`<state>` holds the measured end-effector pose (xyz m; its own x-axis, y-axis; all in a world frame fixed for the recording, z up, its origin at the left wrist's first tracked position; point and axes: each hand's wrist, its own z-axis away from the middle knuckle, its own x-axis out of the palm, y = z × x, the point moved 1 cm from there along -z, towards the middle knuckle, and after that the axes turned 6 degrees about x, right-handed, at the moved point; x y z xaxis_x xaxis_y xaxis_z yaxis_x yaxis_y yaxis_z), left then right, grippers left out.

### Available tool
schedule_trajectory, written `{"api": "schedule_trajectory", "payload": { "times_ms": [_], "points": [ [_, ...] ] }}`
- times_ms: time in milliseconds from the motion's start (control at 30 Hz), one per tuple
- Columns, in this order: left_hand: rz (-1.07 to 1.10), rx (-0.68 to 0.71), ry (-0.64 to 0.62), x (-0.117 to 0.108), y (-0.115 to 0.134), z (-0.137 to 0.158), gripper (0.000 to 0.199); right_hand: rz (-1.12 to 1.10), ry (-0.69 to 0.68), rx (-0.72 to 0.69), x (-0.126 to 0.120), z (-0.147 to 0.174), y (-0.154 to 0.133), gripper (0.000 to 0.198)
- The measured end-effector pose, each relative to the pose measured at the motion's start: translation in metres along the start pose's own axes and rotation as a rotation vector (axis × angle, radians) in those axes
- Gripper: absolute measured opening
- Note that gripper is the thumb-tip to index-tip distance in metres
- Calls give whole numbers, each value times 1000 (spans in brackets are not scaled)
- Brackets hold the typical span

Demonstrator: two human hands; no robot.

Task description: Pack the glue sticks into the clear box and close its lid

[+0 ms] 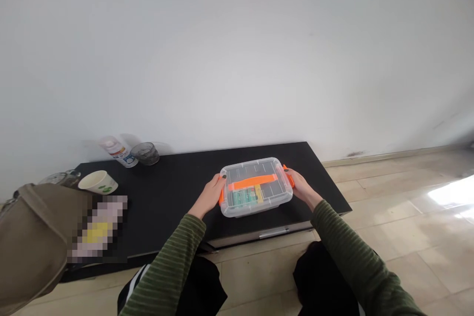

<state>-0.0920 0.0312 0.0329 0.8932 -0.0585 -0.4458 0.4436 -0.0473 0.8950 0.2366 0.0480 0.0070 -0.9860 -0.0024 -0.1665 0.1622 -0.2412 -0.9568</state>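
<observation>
From the head view, I'm seeing the left hand (210, 196) and right hand (302, 189) clasping a clear storage box (259, 208) over the black cabinet (177, 182), thumbs pressing its ends, other fingers mostly hidden. The right orange latch (290, 177) is seemingly sticking out; if it's sitting loose, tilting could be spilling the green packets (242, 197).

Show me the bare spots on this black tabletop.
Bare: the black tabletop between the dark glass and the plastic box, plus a small patch beyond the right hand. Crowded: the left end, around the spray can and paper cup.
</observation>
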Motion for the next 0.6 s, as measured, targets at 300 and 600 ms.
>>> {"api": "schedule_trajectory", "payload": {
  "times_ms": [300, 600],
  "points": [
    [-25, 4, -18, -1, 8, 3, 39, 144, 223, -130, -4, -13, -12, 46],
    [93, 67, -35, -2, 7, 7, 40, 308, 13, -139, 15, -13, -29, 39]
  ]
}}
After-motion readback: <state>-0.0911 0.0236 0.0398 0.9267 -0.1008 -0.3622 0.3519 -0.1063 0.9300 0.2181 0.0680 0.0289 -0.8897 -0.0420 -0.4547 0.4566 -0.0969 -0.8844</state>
